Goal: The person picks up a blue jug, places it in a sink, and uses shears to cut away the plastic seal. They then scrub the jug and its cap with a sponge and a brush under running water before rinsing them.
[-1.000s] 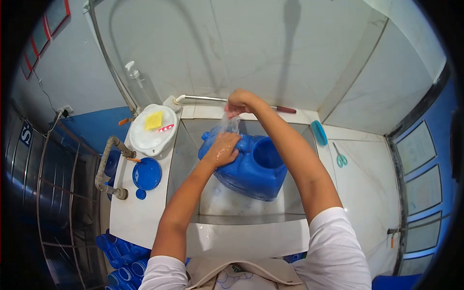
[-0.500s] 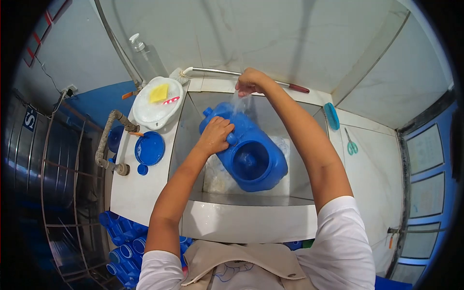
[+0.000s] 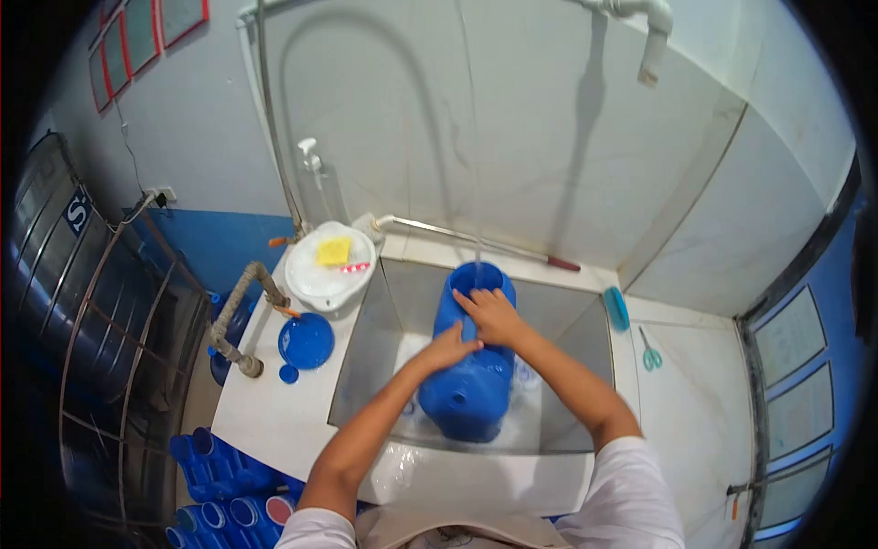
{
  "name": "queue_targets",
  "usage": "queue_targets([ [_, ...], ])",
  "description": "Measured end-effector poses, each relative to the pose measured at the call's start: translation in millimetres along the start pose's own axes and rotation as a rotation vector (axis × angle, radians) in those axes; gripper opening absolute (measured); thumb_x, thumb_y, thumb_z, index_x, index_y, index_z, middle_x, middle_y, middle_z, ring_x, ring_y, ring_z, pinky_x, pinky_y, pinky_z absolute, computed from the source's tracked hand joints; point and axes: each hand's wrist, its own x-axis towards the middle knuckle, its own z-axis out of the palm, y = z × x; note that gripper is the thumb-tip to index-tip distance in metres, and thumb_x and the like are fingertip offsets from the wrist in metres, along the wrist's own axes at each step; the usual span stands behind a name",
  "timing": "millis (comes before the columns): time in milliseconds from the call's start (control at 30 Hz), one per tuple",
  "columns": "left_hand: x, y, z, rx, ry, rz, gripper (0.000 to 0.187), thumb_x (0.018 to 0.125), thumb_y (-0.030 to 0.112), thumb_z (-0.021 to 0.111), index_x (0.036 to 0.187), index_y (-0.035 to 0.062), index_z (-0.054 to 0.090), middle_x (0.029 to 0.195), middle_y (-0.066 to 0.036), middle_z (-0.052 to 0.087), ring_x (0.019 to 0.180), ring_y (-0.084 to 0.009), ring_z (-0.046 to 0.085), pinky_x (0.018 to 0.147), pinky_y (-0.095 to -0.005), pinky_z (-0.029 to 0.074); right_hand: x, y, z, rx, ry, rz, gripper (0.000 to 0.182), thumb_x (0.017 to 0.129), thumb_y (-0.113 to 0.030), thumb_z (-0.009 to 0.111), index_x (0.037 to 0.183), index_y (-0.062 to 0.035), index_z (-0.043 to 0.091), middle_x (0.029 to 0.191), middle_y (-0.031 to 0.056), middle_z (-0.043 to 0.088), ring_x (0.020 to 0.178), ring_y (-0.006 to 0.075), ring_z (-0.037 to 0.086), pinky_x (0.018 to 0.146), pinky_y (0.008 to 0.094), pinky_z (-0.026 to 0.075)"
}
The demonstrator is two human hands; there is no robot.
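A blue plastic water jug [image 3: 465, 398] stands in the sink [image 3: 361, 389], its wide round mouth turned toward the wall. A thin stream of water [image 3: 478, 252] falls from above into that mouth. My right hand [image 3: 494, 317] grips the jug's handle just below the opening. Close beside it, my left hand [image 3: 448, 349] is closed on the same handle area, the two hands nearly touching. The handle itself is mostly hidden by my fingers.
Left of the sink are a white basin [image 3: 315, 291] with suds and a yellow sponge [image 3: 334, 252], a blue lid [image 3: 306, 340] and a pipe [image 3: 224, 325]. Scissors [image 3: 650, 352] and a blue brush [image 3: 616, 309] lie right. Several blue jugs [image 3: 219, 468] stand below left.
The jug has turned so its wide mouth faces the wall, under the water. My right hand has come down from the stream onto the jug. The view has tilted up.
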Motion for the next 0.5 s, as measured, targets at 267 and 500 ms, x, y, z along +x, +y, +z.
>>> queue_targets([
  [267,-60.2,-145.3,0.1,-0.897,0.285,-0.355,0.048,0.092,0.039,0.04,0.126,0.0056,0.044,0.116,-0.012,0.055,0.109,-0.0181,0.052,0.088,-0.0336,0.039,19.0,-21.7,-45.0,0.035,0.197,0.005,0.057,0.073,-0.048,0.063,0.108,-0.0032,0.06,0.074,0.0118,0.056,0.072,0.028,0.053,0.069,0.0383,0.036],
  [500,-104.6,-129.9,-53.0,-1.125,0.188,-0.386,0.04,0.094,0.032,0.034,0.115,0.0027,0.05,0.101,-0.011,0.061,0.091,-0.0208,0.06,0.082,-0.0392,0.05,149.9,-15.4,-228.8,0.109,0.499,0.146,0.059,0.067,-0.047,0.072,0.103,-0.0012,0.064,0.092,0.0193,0.065,0.084,0.0348,0.062,0.076,0.0387,0.048],
])
